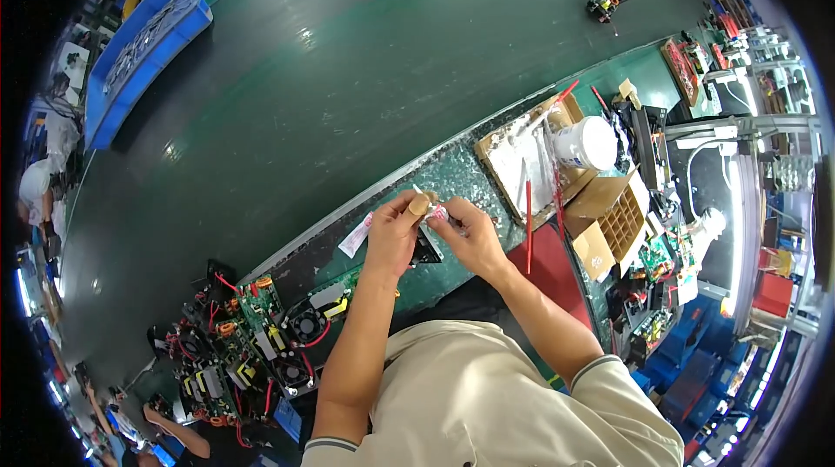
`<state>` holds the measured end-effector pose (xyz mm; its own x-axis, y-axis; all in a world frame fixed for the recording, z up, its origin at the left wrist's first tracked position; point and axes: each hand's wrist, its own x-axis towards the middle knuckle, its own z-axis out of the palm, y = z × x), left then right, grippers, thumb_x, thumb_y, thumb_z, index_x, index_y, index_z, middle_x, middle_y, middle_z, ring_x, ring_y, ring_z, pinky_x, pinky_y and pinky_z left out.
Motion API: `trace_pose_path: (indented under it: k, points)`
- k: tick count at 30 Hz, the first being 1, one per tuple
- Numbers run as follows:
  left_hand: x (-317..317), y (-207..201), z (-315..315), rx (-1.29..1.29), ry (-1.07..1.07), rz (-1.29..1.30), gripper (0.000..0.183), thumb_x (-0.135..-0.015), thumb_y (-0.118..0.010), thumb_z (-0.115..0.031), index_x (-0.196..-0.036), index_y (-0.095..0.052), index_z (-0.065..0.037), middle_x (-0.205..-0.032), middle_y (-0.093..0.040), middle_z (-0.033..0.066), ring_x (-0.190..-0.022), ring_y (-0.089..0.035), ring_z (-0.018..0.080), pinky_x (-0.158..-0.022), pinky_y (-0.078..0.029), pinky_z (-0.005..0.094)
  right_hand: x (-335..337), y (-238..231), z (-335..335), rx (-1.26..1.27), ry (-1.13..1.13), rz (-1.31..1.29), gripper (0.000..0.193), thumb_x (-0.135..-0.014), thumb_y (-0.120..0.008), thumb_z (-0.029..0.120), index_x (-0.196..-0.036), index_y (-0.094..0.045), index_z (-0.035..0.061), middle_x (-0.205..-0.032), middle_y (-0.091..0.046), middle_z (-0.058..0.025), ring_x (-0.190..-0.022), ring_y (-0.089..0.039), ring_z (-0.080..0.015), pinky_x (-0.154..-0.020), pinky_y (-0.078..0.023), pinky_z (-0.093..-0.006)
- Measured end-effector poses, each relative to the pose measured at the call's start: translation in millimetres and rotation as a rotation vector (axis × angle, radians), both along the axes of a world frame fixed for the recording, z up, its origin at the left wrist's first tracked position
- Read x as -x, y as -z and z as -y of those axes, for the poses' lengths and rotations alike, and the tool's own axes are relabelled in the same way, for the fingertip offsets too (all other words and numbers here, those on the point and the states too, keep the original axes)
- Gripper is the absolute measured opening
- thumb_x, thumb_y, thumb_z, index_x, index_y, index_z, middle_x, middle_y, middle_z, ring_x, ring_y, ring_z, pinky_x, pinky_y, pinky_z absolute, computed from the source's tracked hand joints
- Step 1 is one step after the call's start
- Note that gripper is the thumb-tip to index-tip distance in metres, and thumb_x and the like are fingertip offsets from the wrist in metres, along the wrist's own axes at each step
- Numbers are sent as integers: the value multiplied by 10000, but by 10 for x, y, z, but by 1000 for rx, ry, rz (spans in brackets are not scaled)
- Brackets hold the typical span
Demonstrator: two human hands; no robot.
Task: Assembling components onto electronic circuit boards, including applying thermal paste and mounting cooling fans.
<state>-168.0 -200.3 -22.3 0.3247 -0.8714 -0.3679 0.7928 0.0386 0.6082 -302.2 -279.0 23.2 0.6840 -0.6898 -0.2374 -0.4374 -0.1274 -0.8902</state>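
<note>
My left hand point(394, 236) and my right hand point(474, 243) are close together over the green bench, fingers closed in pinches. At the left thumb's tip is a tan rounded cover point(418, 205), perhaps a finger cot. A thin white tip sticks up beside it; what the left fingers hold is too small to name. My right fingertips pinch a small pink-and-white piece point(437, 213), which looks crumpled. A black part point(426, 250) lies beneath the hands, partly hidden. Just left of my left hand is a white strip with red marks point(356, 236).
Circuit boards with fans and wires point(252, 345) crowd the bench at left. To the right are a cardboard tray point(513, 158), a white tub point(587, 143), a red stick point(528, 228) and a divided carton point(619, 219). A dark conveyor belt point(374, 76) runs beyond, carrying one board assembly point(606, 3).
</note>
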Motion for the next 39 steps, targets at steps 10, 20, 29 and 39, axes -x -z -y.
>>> trace_pose_path:
  k: [10, 20, 29, 39]
  points:
    - [-207, -267, -117, 179, 161, -200, 248, -940, -670, -172, -1101, -681, 16, -943, -675, 63, -810, -633, 138, -668, -531, 284, -121, -363, 74, -921, 17, 310, 267, -985, -615, 274, -960, -673, 15, -769, -604, 20, -668, -507, -59, -595, -395, -240]
    - [-133, -183, -152, 22, -49, -178, 154, -914, -693, -127, -1013, -708, -10, -951, -686, 59, -855, -643, 149, -763, -515, 301, -178, -172, -33, 244, -125, 122, 148, -933, -651, 178, -953, -642, 32, -817, -655, -39, -699, -599, -189, -600, -426, -320]
    - [-204, -241, -222, 37, -18, -224, 152, -923, -687, -154, -992, -691, -19, -1037, -677, 68, -857, -628, 142, -756, -504, 301, -175, -200, -41, -469, -11, 92, 226, -960, -644, 233, -993, -667, 10, -821, -642, 2, -706, -569, -91, -635, -425, -235]
    - [-197, 27, -246, 1, -90, -220, 142, -923, -686, -124, -1006, -683, -9, -938, -666, 32, -800, -593, 120, -715, -458, 273, -195, 18, -120, 408, -115, 199, 114, -911, -670, 117, -929, -645, 7, -746, -554, -119, -659, -547, -173, -614, -436, -306]
